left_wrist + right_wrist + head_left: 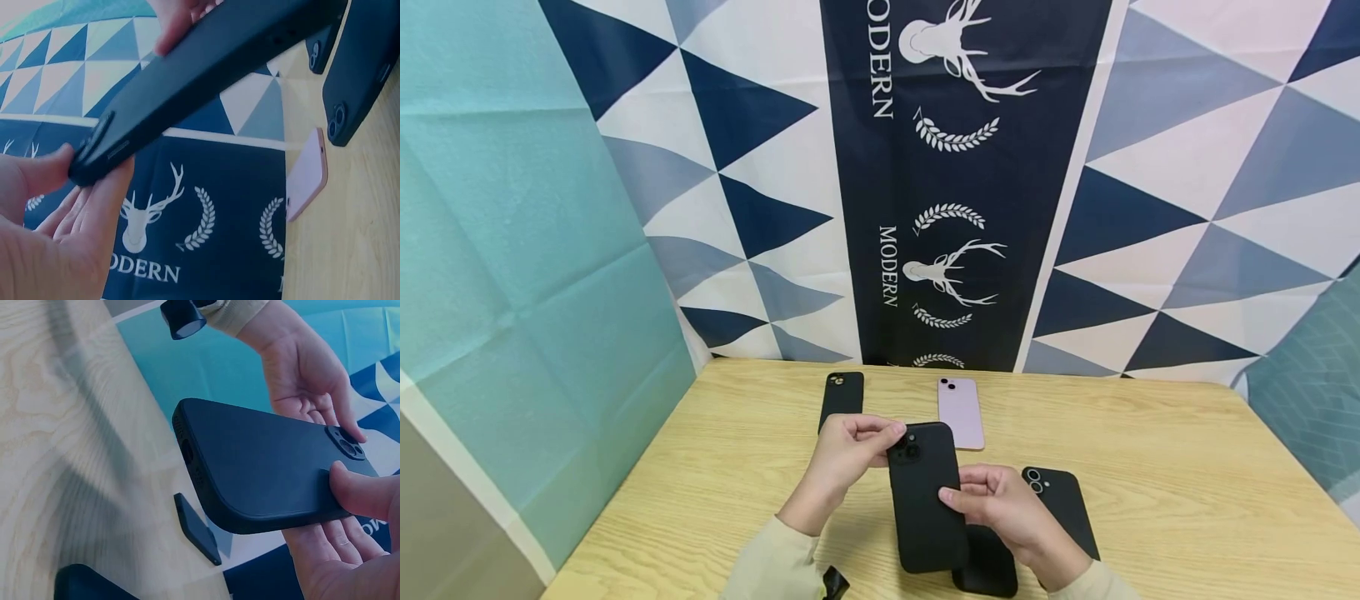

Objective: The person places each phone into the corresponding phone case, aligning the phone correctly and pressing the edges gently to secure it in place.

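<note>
A phone in a black case (pixel 925 508) is held up over the table in both hands, its camera side facing the head camera. My left hand (pixel 846 450) pinches the top corner beside the camera lenses (pixel 347 445), thumb on the back and fingers underneath. On the opposite long side, my right hand (pixel 1000 504) grips the edge, its thumb lying flat on the back and its fingers beneath. In the right wrist view the bottom end shows a port opening (pixel 186 451). The front of the phone is hidden.
On the wooden table (pixel 700 492), a black phone case (pixel 844 396) lies at the back left and a lilac phone (pixel 961 417) at the back middle. A black phone (pixel 1070 504) lies at the right, partly behind my right hand. Another black phone-shaped piece (pixel 988 567) lies below the held one.
</note>
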### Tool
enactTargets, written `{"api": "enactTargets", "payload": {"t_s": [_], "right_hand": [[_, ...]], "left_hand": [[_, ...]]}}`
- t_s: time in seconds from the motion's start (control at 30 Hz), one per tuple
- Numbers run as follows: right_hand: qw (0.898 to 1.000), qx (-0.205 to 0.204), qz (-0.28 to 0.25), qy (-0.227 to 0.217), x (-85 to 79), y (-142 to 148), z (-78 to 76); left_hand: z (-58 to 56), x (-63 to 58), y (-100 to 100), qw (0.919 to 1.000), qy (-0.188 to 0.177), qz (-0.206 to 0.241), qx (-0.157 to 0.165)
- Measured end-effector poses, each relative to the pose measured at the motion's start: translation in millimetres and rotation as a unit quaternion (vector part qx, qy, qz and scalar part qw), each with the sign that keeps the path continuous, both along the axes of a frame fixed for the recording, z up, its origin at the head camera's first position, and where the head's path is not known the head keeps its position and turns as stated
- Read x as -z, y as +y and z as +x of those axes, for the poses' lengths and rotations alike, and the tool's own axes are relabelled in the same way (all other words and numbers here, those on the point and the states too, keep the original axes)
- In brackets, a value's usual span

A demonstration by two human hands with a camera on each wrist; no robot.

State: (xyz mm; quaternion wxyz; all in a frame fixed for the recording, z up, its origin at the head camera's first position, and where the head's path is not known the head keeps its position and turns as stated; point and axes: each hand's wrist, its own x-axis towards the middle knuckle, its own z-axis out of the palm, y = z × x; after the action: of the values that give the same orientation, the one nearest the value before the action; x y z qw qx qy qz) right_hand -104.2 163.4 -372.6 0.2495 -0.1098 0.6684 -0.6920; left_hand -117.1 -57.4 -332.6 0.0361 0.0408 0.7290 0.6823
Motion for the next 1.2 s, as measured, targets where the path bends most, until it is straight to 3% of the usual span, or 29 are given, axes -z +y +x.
{"api": "enactTargets", "payload": {"t_s": [0.13,0.33,0.43,0.8,1.0,1.2], "right_hand": [[1.0,-0.009,-0.02,-0.015,4.3,-0.3,2.3],[0.999,-0.028,-0.036,-0.01,3.7,-1.2,1.5],[0.999,-0.025,-0.029,-0.01,1.6,-1.8,-0.2],[1.0,0.014,0.001,0.009,-16.5,6.7,-12.0],[1.0,0.013,-0.011,0.0,-14.1,7.5,-11.8],[0.999,-0.005,-0.032,-0.019,-8.6,7.8,-12.0]], "left_hand": [[-0.2,1.2,0.0,1.0,-0.005,0.004,0.0],[-5.6,6.1,-6.2,0.9965,-0.075,0.036,0.002],[-7.1,8.0,-7.3,0.9949,-0.09,0.045,0.005],[-6.2,13.5,-0.3,0.9936,-0.066,0.084,0.035],[-3.2,15.5,5.1,0.9936,-0.052,0.1,0.004],[-3.9,17.5,8.5,0.9914,-0.064,0.108,-0.038]]}}
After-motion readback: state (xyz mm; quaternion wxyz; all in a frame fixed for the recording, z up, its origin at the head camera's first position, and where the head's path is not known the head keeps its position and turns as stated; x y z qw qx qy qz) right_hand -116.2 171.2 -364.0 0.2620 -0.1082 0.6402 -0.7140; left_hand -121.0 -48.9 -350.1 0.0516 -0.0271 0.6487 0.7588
